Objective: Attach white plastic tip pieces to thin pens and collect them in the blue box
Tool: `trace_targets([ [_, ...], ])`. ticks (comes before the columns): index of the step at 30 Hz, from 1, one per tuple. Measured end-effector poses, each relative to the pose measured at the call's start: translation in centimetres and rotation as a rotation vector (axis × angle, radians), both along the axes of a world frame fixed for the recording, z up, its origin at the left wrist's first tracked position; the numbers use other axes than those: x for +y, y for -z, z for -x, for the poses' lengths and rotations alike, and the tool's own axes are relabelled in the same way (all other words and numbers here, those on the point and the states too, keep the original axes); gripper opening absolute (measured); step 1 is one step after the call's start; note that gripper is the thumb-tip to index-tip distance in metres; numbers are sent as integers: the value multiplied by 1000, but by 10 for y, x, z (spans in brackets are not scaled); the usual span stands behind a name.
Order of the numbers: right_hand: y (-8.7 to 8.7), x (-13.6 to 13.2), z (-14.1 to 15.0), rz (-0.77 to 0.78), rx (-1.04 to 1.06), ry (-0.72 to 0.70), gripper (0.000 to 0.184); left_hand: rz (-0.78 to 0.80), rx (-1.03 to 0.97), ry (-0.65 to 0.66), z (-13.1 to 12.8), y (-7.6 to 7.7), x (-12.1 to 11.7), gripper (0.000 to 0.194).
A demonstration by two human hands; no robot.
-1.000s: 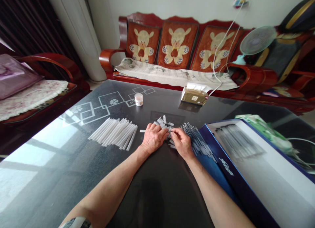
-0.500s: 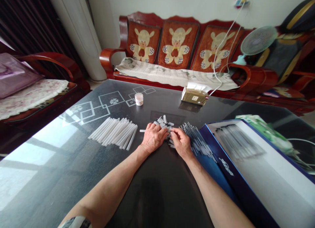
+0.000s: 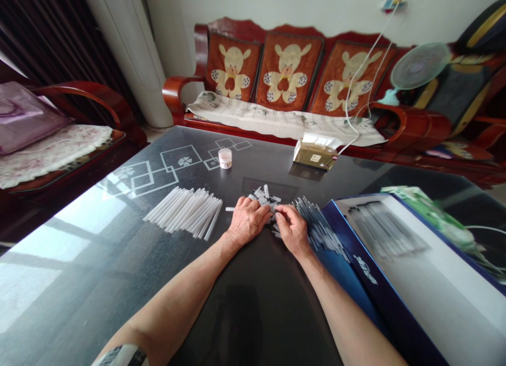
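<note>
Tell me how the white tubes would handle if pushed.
The white tubes look slim and rounded, so a push would probably set some rolling. They lie straight, which suggests they are fairly stiff. The tabletop is glossy, so they may slide easily too.

The heap of small pieces [image 3: 262, 196] is partly hidden by the left hand [image 3: 248, 218]; anything held in the right hand [image 3: 293, 230] cannot be discerned. The blue box [image 3: 385, 292] is cut off at lower right.
</note>
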State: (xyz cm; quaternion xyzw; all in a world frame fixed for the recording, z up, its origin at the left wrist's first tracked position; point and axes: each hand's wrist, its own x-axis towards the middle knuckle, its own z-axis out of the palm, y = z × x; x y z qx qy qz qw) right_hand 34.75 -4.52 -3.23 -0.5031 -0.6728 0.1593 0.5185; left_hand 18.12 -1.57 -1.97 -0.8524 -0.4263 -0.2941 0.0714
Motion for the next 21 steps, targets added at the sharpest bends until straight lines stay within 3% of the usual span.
trace_targets([
  [3, -1, -3, 2, 63, 42, 5, 29, -8, -5, -3, 0, 0, 0, 33],
  [16, 6, 4, -4, -16, 27, 125, 16, 21, -35, -39, 5, 3, 5, 34],
  [21, 6, 5, -2, -34, -109, 68, 16, 24, -27, -12, 3, 4, 5, 35],
])
